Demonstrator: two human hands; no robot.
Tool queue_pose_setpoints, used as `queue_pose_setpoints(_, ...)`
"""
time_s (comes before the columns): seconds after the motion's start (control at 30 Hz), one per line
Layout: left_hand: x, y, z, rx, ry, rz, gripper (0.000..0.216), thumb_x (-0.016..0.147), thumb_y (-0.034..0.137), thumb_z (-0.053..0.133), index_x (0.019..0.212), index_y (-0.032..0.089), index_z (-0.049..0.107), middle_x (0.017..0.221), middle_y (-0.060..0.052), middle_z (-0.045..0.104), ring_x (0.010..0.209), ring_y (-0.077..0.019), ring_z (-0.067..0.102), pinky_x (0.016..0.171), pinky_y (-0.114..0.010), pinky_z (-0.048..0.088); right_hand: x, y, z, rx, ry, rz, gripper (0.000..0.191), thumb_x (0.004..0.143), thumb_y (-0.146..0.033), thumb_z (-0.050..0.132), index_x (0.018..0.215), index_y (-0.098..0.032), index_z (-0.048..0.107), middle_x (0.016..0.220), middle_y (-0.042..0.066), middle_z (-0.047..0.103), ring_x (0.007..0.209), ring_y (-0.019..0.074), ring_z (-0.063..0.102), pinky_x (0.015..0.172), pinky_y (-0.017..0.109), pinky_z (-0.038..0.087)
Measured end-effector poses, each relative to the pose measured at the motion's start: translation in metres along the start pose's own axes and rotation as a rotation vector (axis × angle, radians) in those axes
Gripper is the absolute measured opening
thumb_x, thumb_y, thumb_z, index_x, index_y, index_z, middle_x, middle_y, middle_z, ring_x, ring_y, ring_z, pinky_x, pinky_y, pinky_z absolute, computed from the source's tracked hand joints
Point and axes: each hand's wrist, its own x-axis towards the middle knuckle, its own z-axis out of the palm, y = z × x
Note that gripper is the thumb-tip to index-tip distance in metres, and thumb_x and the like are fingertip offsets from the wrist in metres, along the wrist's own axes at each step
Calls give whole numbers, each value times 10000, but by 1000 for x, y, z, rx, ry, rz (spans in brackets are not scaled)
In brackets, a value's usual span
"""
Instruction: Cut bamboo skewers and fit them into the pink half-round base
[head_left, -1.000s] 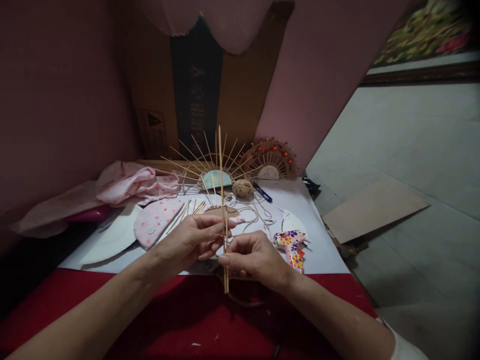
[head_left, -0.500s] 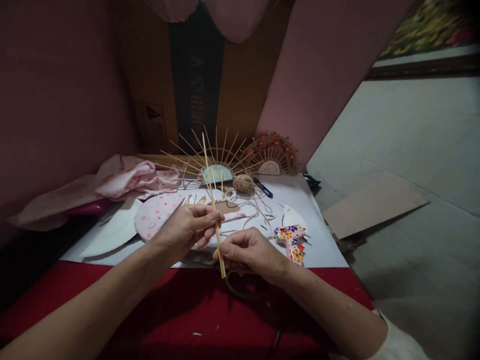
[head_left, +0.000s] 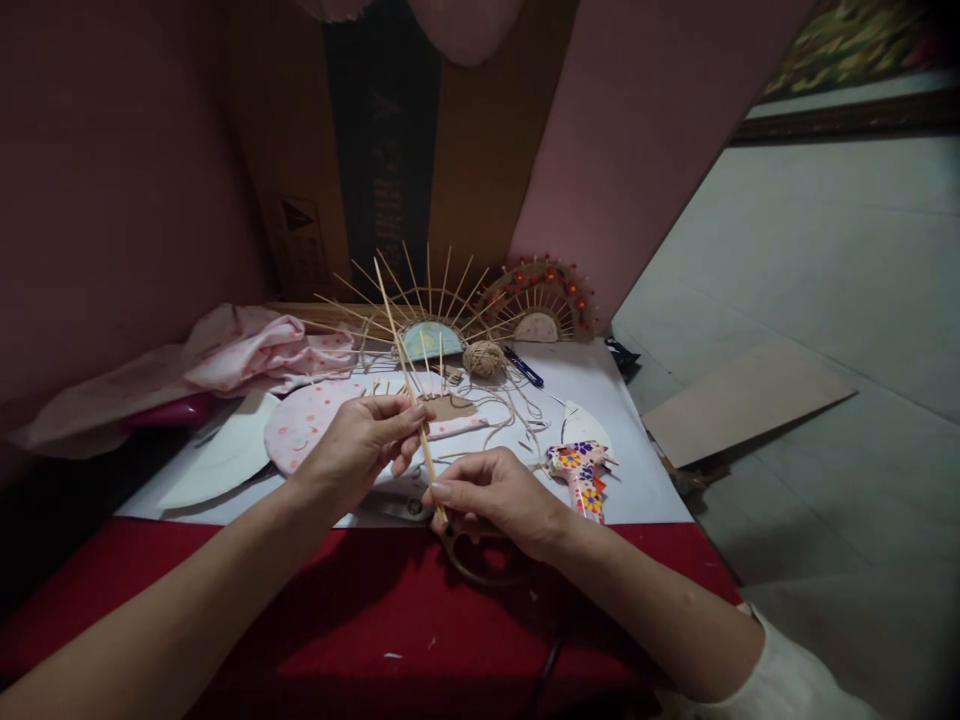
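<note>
My left hand (head_left: 367, 440) pinches thin bamboo skewers (head_left: 390, 314) between thumb and fingers, about midway along them. They slant up and away to the left; how many there are I cannot tell. Lower down, my right hand (head_left: 499, 500) is closed on their near end. Below the right hand lies a pair of scissors (head_left: 487, 580), partly hidden, with one handle ring over the red cloth. Just beyond my hands is a cardboard piece (head_left: 454, 408) edged in pink fabric, with short skewers sticking up from it.
A skewer fan (head_left: 431, 340), a finished fan (head_left: 538, 326), a twine ball (head_left: 484, 358) and a blue cutter (head_left: 525, 368) stand behind. A floral glue gun (head_left: 581, 468) lies right; dotted fabric (head_left: 262, 350) and a white card (head_left: 225, 455) lie left. Cardboard (head_left: 750, 400) is beyond the table edge.
The skewers have tilted further left at their far end. Their near end has drawn up closer to my right hand. Both hands keep their grip, and the view has shifted slightly.
</note>
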Motion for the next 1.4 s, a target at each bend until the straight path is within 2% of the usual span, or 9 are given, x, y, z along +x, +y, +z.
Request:
queue_pose_setpoints(0.3,0,-2,1,5,-60,-18,211,675,287,734,662,96,646,515,13,551,346,-17,432,334,-119,315,1,4,4,-84,57,-20,220,748,-328,625,686,-120,655,582,3,611,442,42,426,411,153,321)
queue_pose_setpoints(0.47,-1,-3,0,63,-95,-27,253,736,352,681,713,100,668,482,11,534,365,-31,432,343,-125,320,2,8,3,-93,71,-6,214,759,-315,605,673,-122,639,579,1,603,423,34,410,404,148,310)
queue_pose_setpoints(0.67,-2,-5,0,117,-109,-32,270,752,363,663,689,100,654,598,-36,609,413,-58,484,335,-143,345,4,11,1,-73,72,-27,279,765,-393,621,671,-130,625,589,-4,598,425,37,407,398,154,304)
queue_pose_setpoints(0.8,-1,-4,-2,55,-80,-9,223,758,305,662,711,87,653,608,-43,630,378,-45,480,357,-146,374,3,7,2,-111,58,-90,346,782,-445,610,668,-121,650,541,-19,544,428,40,380,394,161,280)
queue_pose_setpoints(0.9,2,0,-5,-5,-14,0,164,761,232,654,751,68,655,623,-53,645,364,-36,480,363,-137,381,0,6,2,-175,66,-135,343,836,-430,550,756,-124,680,648,15,610,495,60,444,441,172,335)
queue_pose_setpoints(1.0,2,7,-7,-41,45,-16,116,763,161,629,753,47,651,618,-65,641,382,-49,504,354,-130,385,-2,6,1,-274,83,-276,250,808,-342,614,961,-154,674,776,30,660,614,101,532,549,212,420)
queue_pose_setpoints(1.07,2,9,-8,-59,65,-35,91,762,126,612,755,43,649,621,-68,639,395,-58,518,351,-132,394,-3,6,0,-426,122,-428,291,754,-281,686,1017,-159,657,799,31,661,678,128,556,629,247,446)
queue_pose_setpoints(1.2,0,9,-7,-49,66,-73,87,772,121,594,786,59,653,661,-69,660,397,-62,523,348,-144,402,-4,6,-1,-753,207,-670,202,804,-265,650,975,-157,657,776,46,653,687,147,543,680,280,434)
queue_pose_setpoints(1.4,0,7,-8,20,133,-106,126,750,186,658,801,71,661,700,-99,697,496,-96,590,416,-152,449,-4,8,-2,-941,230,-856,163,869,-228,566,929,-102,650,687,58,610,650,156,516,633,274,398)
